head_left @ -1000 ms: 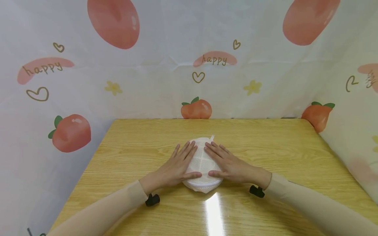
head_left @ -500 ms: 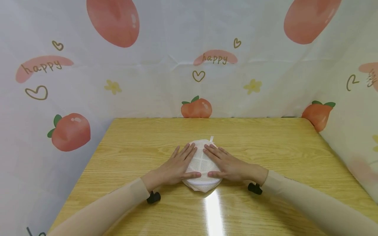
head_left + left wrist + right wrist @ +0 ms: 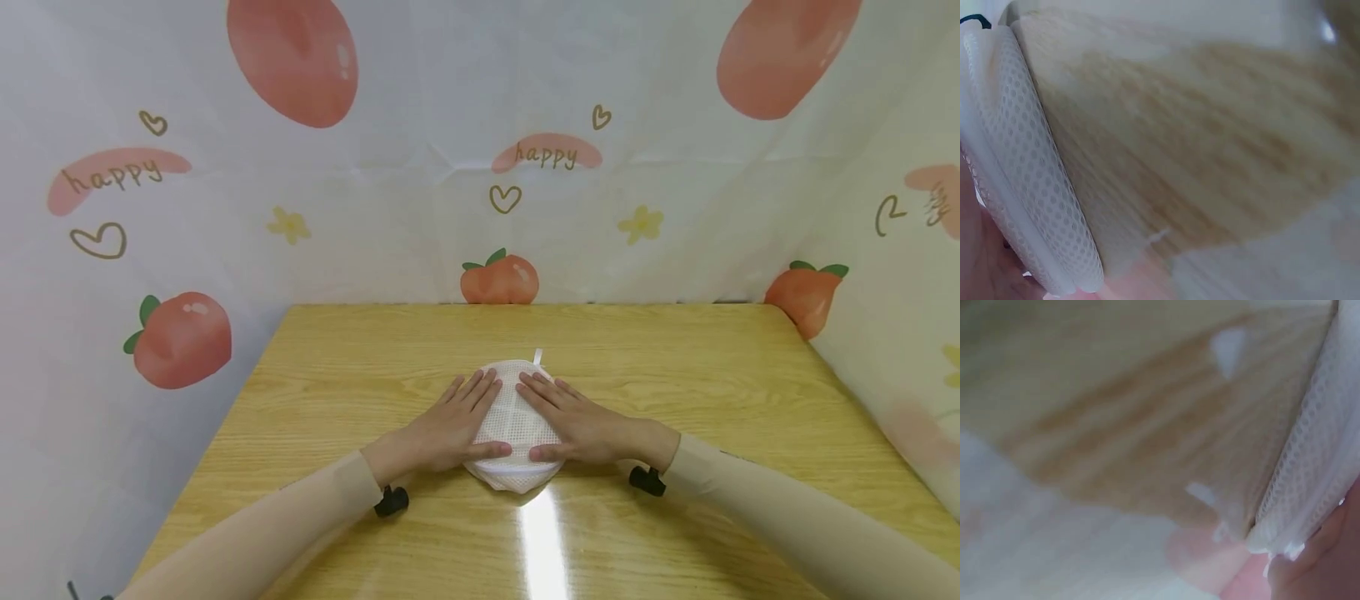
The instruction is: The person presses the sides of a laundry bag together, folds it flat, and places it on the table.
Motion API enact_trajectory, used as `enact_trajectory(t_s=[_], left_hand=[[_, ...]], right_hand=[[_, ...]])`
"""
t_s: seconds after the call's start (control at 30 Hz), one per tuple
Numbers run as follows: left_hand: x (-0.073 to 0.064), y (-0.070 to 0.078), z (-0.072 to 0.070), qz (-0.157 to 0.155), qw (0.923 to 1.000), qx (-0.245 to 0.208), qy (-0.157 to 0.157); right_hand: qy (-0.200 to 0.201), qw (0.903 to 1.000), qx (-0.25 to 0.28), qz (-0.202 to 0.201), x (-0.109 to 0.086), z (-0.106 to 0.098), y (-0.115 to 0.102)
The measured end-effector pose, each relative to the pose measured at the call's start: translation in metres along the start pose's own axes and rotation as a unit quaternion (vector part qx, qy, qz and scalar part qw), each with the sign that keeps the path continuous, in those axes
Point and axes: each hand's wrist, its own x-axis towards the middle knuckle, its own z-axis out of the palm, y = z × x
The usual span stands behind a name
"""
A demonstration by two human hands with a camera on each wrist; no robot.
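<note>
A white mesh laundry bag, rounded and with piped seams, lies on the wooden table between both hands. My left hand rests on its left side, fingers straight and pointing away, thumb along the near part. On the bag's right side my right hand lies the same way, mirrored. A small white loop tag sticks up at the far right edge of the bag. In the left wrist view the bag's honeycomb-mesh side wall stands on the table. The right wrist view shows the other mesh side.
The wood-grain table reaches back to a white cloth backdrop printed with peaches, hearts and flowers. Cloth also hangs along the left and right sides. A bright light reflection falls on the tabletop near the front.
Both hands stay flat on the bag. The bag and hands have shifted slightly toward the person, and the head view has tilted a little.
</note>
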Motion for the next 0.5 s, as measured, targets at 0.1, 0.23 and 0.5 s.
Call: enact_trajectory(t_s=[0.1,0.23,0.5], left_hand=[[0.0006,0.0004,-0.0008,0.005,0.9999,0.006,-0.007],[0.0012,0.0000,-0.0021,0.017,0.9998,0.003,-0.013],[0.0015,-0.0016,-0.0026,0.029,0.9993,-0.003,-0.025]], right_hand=[[-0.009,1.0000,-0.002,-0.004,0.0001,-0.0011,0.0014],[-0.016,0.9999,-0.001,-0.001,0.0005,-0.0019,0.0017],[-0.022,0.9996,-0.016,0.009,0.0010,0.0001,0.0010]])
